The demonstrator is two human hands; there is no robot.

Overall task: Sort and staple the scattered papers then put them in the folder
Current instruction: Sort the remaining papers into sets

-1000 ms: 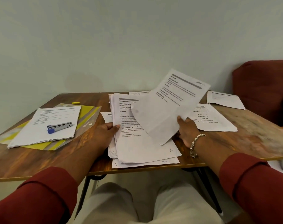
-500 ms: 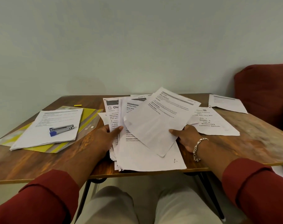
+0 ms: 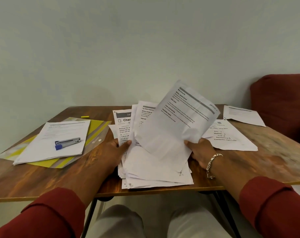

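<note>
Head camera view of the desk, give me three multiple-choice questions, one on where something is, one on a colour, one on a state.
1. Where does the stapler lie?
A. on the sheets over the folder
B. on the bare table
C. in the right hand

2. What colour is the folder?
A. red
B. yellow
C. black

3. What is the right hand doing?
A. resting flat on the table
B. gripping a raised sheet
C. holding the stapler

A: the stapler sits on the white sheets at left, over the folder.
B: yellow shows round those sheets.
B: its fingers pinch the raised sheet by its lower edge.
</note>
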